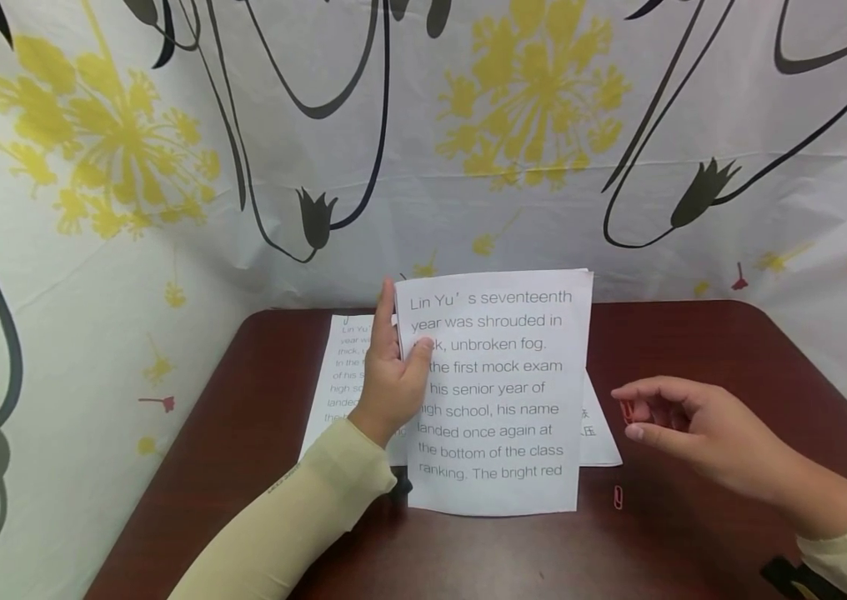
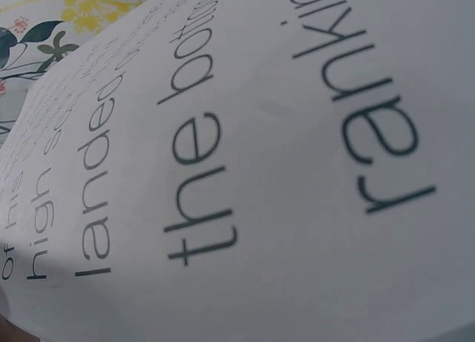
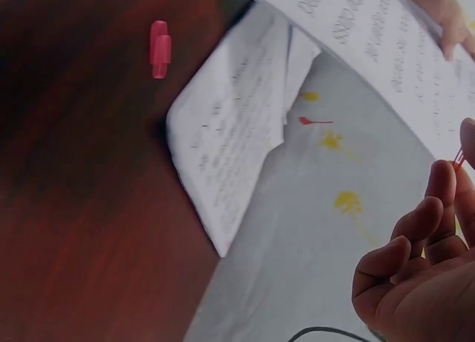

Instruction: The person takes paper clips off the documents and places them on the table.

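Upright above the table, a sheaf of printed paper (image 1: 498, 392) is gripped at its left edge by my left hand (image 1: 395, 383), thumb in front and fingers behind. The left wrist view is filled by the sheet's large print (image 2: 200, 156). To the right of the paper and apart from it, my right hand (image 1: 694, 425) pinches a red paper clip (image 1: 627, 411) between thumb and fingers. That clip barely shows at the fingertips in the right wrist view. Another red paper clip (image 1: 618, 497) lies on the table below the right hand.
More printed sheets (image 1: 348, 383) lie on the dark red-brown table (image 1: 266, 358), behind and left of the held paper. Another stack (image 3: 230, 119) sticks out on its right. A black object (image 1: 799, 578) is beside the right forearm. Patterned white cloth (image 1: 423, 150) hangs behind the table.
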Action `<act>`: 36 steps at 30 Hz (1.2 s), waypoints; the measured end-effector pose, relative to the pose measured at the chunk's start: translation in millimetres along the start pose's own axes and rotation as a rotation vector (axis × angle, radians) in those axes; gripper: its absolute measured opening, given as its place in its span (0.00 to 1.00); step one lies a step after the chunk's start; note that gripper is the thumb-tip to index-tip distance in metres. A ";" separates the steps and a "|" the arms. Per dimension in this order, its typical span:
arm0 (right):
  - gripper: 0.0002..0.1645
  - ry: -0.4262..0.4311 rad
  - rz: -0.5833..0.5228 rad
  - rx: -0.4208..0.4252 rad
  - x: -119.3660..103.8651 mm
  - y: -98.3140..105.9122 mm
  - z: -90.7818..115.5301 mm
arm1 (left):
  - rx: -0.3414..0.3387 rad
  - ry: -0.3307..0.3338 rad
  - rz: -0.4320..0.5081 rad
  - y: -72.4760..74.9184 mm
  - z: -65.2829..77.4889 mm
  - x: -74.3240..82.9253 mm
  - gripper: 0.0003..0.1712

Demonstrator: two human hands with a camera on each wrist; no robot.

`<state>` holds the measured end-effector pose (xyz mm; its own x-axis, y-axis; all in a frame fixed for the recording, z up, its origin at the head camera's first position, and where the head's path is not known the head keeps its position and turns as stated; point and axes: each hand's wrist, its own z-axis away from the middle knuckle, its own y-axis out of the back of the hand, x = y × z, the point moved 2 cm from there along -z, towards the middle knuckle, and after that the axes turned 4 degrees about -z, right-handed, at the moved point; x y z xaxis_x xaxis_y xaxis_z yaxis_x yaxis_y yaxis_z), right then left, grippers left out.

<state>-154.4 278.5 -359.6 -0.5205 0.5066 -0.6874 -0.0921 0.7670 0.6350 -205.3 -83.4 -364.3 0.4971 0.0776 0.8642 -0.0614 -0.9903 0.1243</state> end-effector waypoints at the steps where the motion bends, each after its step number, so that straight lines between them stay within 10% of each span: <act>1: 0.24 -0.005 0.000 -0.005 2.9 -0.5 2.5 | 0.001 0.000 0.000 -0.1 0.2 0.2 0.55; 36: 0.19 -0.218 0.065 -0.144 51.2 -20.8 47.2 | 0.003 -0.040 -0.004 -0.6 -0.1 -1.7 0.56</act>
<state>-139.1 307.0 -424.6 -0.3355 0.6376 -0.6935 -0.1923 0.6743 0.7130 -206.2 -82.9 -365.8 0.5318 0.0770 0.8434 -0.0569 -0.9903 0.1264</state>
